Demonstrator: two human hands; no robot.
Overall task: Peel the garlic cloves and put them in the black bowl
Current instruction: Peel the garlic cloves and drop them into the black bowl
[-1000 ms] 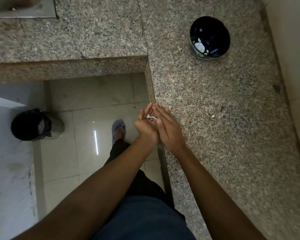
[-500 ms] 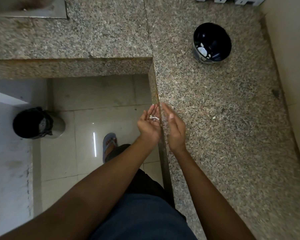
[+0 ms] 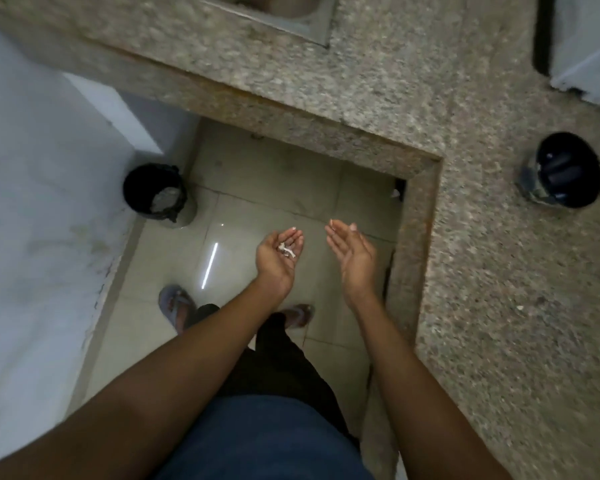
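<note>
My left hand is cupped palm up over the floor and carries a small pile of white garlic skins in its palm. Beside it, my right hand is held with its palm turned inward and fingers straight, holding nothing, a short gap away from the left. The black bowl stands on the granite counter far to the right, its inside blurred.
A black-lined waste bin stands on the tiled floor by the white wall at the left. The L-shaped counter edge runs just right of my right hand. A steel sink sits at the top. My sandalled feet are below.
Both hands have left the counter edge and moved left over the floor, now apart. The view has turned left, so the bowl sits far right and the bin is nearer.
</note>
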